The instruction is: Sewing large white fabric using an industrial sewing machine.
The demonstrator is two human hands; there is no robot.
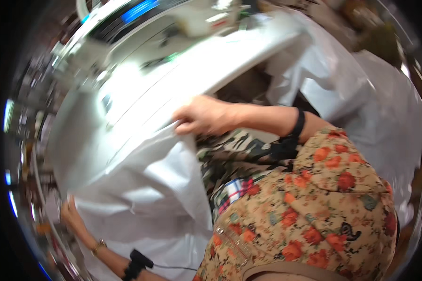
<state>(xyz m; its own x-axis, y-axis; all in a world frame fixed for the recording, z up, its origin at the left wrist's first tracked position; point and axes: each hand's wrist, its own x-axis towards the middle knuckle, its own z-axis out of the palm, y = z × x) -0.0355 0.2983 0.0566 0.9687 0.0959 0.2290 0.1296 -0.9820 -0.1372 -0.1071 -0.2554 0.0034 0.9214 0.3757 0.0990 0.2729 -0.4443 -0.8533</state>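
A large white sheet [173, 171], smooth and slightly shiny like plastic or coated cloth, droops in folds over the front edge of a white tabletop. My right hand [204, 114] pinches the sheet's upper edge with thumb and fingers, right beside the table edge. Lower and far to the left, my left hand [70, 215] is closed at the sheet's left border, its fingers small and partly blurred. Between the two hands the sheet is spread, sagging toward my lap.
A white tabletop [145, 98], brightly lit, lies ahead with a white machine [187, 23] at its back. More white sheeting [333, 79] hangs on the right. A black cable [173, 268] runs from the strap on my left forearm. Blurred shelves or racks stand at left.
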